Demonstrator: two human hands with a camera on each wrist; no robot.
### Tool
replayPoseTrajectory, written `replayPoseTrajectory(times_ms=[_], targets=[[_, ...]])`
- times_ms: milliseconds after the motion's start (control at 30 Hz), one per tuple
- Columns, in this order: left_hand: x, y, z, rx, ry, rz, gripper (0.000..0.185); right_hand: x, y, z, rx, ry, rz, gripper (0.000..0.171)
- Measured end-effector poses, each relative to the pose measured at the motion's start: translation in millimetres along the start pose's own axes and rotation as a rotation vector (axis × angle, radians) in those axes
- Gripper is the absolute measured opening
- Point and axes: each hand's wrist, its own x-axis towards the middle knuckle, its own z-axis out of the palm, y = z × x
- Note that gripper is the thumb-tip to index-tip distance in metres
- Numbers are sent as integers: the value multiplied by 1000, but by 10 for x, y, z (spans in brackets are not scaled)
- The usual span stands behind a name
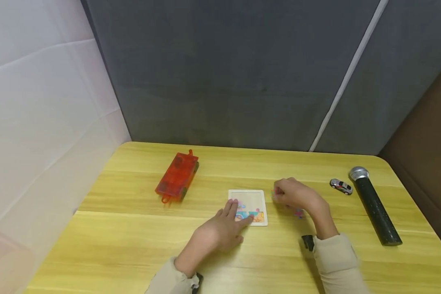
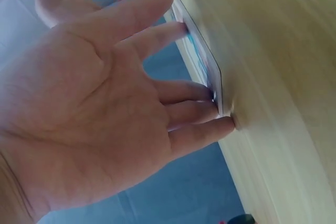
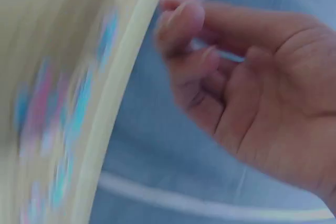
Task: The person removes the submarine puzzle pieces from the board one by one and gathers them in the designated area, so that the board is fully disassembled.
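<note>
On the glossy yellow wood-grain table (image 1: 132, 245), a thin square white-framed puzzle tray (image 1: 248, 206) lies flat mid-table, no long axis; left hand (image 1: 220, 232) splayed, straight fingertips pressing its near-left corner; right hand (image 1: 297, 196) curled, pinching a small pale-blue piece (image 3: 231, 55) just right of it.

My head view looks down over the table (image 1: 132, 245); both wrist views sit close, sharing the puzzle tray (image 1: 255, 196) beside my fingers (image 2: 184, 93).
</note>
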Motion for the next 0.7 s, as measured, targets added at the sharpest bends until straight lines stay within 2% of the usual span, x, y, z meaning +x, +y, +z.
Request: replayPoseTrajectory(times_ms=[33,133,333,433,567,633,700], targets=[[9,-10,-9,6,1,6,59,56,-76,50,-10,13,-37,11],[27,-47,-42,25,-2,21,56,263,-296,263,-29,42,-72,7],[52,-81,-78,21,-6,54,53,463,-520,608,-165,105,-18,11],[36,-137,-104,-71,-18,78,52,476,-524,660,-171,132,-9,13],[-5,-278,-179,-181,-1,81,47,477,-501,661,-135,126,-17,13],[-24,-331,-208,-181,3,68,46,479,-493,654,-118,115,-22,14],[-35,-351,-215,-159,-24,52,47,481,-490,647,-112,107,-20,15]])
